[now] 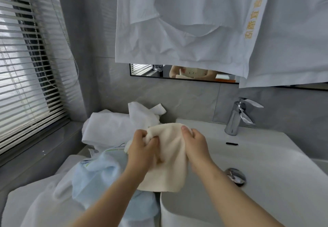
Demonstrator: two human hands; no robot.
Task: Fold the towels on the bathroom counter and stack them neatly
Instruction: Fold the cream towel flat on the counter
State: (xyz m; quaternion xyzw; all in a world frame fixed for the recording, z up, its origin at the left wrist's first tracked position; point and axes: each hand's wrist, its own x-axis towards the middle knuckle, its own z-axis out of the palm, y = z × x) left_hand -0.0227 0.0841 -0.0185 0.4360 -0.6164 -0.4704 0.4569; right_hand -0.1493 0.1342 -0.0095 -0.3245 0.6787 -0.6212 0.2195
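While bunching its top edge, both hands (left (142, 147), right (195, 145)) grip a fluffy cream towel (170, 164).

A small cream towel (170, 157) is hanging bunched in the air, gripped at its top edge. A pale blue towel (99, 175) is lying crumpled on the counter below it, with rumpled white towels (113, 125) heaped behind.
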